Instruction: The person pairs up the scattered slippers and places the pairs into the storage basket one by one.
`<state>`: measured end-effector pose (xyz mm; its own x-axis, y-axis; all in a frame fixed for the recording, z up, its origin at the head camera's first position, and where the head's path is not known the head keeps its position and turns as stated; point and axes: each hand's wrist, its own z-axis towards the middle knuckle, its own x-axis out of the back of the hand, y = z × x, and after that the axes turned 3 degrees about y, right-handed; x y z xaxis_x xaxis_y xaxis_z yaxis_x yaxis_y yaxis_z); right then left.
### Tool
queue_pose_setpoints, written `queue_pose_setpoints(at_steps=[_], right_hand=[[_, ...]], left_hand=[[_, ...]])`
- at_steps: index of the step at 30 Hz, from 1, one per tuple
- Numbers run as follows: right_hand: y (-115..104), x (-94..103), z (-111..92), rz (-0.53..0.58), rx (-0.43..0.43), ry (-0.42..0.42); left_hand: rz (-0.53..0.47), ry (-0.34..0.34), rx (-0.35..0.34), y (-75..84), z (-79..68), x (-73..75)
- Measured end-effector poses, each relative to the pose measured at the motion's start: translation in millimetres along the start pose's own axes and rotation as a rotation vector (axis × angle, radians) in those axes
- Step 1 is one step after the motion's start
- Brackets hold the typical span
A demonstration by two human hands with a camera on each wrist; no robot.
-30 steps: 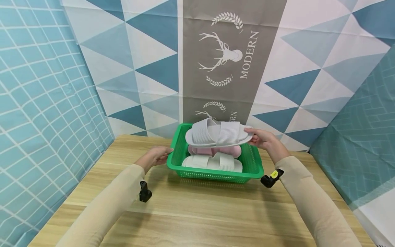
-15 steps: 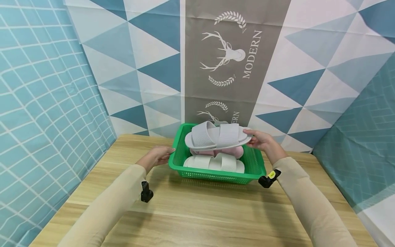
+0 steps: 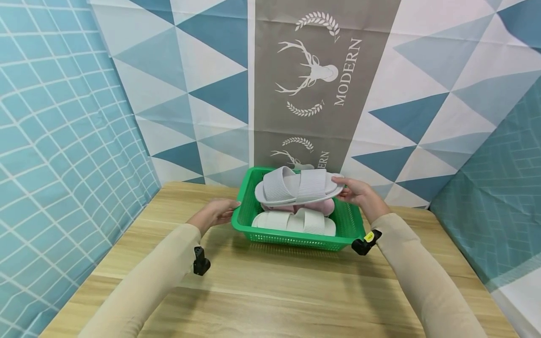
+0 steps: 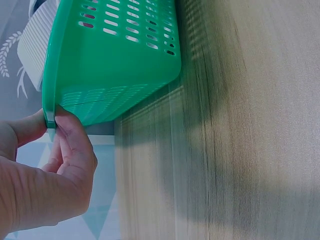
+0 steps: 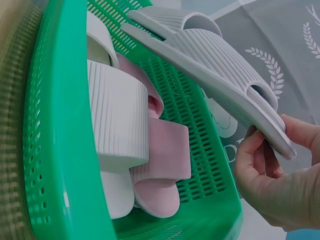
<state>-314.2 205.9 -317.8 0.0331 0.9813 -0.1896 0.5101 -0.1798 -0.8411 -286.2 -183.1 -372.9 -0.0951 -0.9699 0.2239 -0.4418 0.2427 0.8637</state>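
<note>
My right hand (image 3: 357,191) pinches one end of a pale grey pair of slide slippers (image 3: 313,185), thumb on top and fingers underneath. They are nested together, their two ribbed straps (image 5: 215,52) facing up. The pair is held over the back part of a green plastic basket (image 3: 357,225). Inside the basket lie a white pair of slippers (image 3: 313,221) in front and a pink pair (image 3: 323,206) behind, partly hidden by the grey ones. My left hand (image 3: 215,212) grips the basket's left rim (image 4: 50,95) between thumb and fingers.
The basket stands on a wood-grain table (image 3: 262,291) close to the patterned back wall cloth (image 3: 220,94). A blue tiled cloth (image 3: 50,141) hangs at the left and a teal one (image 3: 494,188) at the right. Each sleeve carries a black wrist camera (image 3: 201,261).
My right hand has lowered the grey slippers slightly, so they cover more of the pink pair. The left hand stays on the basket rim. The head view has shifted a little.
</note>
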Motion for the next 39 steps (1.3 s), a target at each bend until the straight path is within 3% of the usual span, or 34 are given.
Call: queue_pose_setpoints(at_steps=[23,39], right_hand=[[1.8,-6.4,5.9,-0.06,-0.016,0.004],[11.8,-7.0,15.4,-0.219,0.033,-0.01]], left_hand=[[-0.017,-0.009,0.006,-0.1,2.2,-0.5],[-0.011,0.005,-0.004,0.1,-2.0,-2.2]])
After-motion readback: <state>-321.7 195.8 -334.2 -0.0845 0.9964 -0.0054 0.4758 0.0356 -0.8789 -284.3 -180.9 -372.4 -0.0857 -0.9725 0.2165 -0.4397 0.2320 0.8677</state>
